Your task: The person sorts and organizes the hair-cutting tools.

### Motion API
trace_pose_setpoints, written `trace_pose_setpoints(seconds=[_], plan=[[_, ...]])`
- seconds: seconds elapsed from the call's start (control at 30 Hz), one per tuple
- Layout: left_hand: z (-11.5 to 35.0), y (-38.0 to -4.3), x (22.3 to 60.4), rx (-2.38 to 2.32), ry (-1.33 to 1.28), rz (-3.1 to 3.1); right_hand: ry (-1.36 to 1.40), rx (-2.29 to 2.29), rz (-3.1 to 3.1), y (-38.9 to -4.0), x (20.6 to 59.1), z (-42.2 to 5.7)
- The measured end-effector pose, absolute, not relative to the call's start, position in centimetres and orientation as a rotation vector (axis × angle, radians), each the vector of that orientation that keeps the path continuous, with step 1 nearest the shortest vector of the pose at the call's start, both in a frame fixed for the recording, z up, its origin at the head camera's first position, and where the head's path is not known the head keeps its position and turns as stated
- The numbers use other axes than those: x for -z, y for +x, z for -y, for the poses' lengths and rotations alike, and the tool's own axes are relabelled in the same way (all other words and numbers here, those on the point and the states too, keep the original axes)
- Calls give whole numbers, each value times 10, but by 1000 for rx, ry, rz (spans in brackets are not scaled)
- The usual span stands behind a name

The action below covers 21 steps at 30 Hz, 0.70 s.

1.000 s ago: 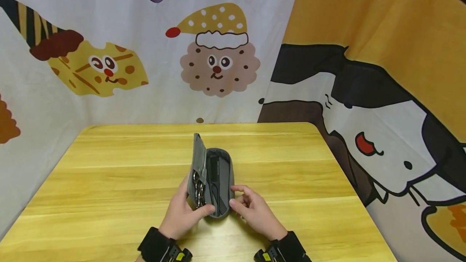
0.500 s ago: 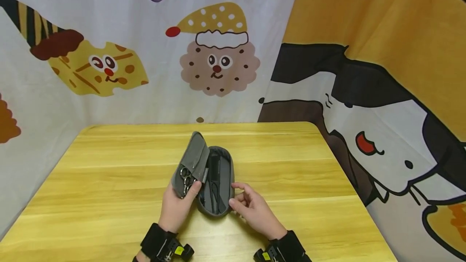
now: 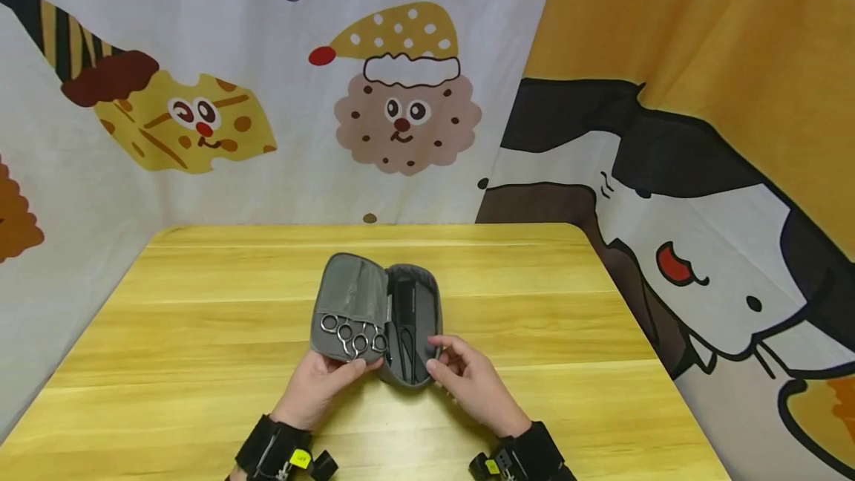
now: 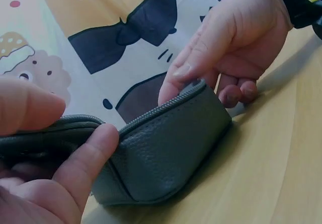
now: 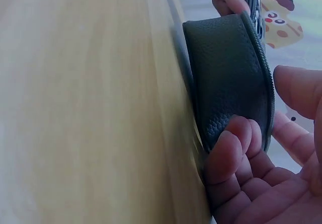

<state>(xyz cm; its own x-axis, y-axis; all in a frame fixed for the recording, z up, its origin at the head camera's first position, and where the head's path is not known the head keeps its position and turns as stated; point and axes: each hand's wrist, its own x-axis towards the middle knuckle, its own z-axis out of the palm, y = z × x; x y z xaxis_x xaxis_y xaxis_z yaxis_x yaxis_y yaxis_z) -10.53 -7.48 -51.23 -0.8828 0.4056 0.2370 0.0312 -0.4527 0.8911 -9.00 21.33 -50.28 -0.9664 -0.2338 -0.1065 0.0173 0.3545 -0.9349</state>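
A grey zip case [image 3: 437, 303] lies unzipped and spread on the table, its lid [image 3: 354, 284] folded out to the left. Metal finger rings of scissors [image 3: 361, 344] stick out of the lid's pocket. Inside the deeper half are a black oblong item [image 3: 404, 303] and thin dark tools [image 3: 409, 355], their kind unclear. My left hand [image 3: 310, 388] holds the lid's near edge between thumb and fingers. With thumb and fingers, my right hand [image 3: 477, 384] grips the right wall of the case; the right wrist view shows its curled fingers against the leathery side [image 5: 226, 73].
The wooden table [image 3: 200, 332] stretches out around the case on all sides. Behind it hangs a cloth [image 3: 220, 36] printed with cartoon figures. Each wrist wears a black strap [image 3: 274, 447] with a small device.
The lid has swung from nearly upright down to the left, bringing the scissors' rings into full view. My left hand has moved left with it. The right hand stays at the case's right wall.
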Motion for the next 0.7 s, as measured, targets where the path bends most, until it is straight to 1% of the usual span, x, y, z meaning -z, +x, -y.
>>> trace_pose_setpoints(seconds=[0.13, 0.27, 0.4, 0.6, 0.7], plan=[[74, -108, 512, -2373, 625, -1540, -183, 1661, -2383, -90, 503, -214], [73, -108, 510, -2362, 544, -1541, -176, 1662, -2375, -90, 502, -215], [71, -108, 508, -2349, 372, -1628, -160, 1660, -2377, -90, 503, -215], [62, -106, 507, -2386, 181, -1741, -128, 1665, -2382, -88, 501, -215], [56, -105, 506, -2419, 26, -1747, -129, 1647, -2399, -88, 501, -216]])
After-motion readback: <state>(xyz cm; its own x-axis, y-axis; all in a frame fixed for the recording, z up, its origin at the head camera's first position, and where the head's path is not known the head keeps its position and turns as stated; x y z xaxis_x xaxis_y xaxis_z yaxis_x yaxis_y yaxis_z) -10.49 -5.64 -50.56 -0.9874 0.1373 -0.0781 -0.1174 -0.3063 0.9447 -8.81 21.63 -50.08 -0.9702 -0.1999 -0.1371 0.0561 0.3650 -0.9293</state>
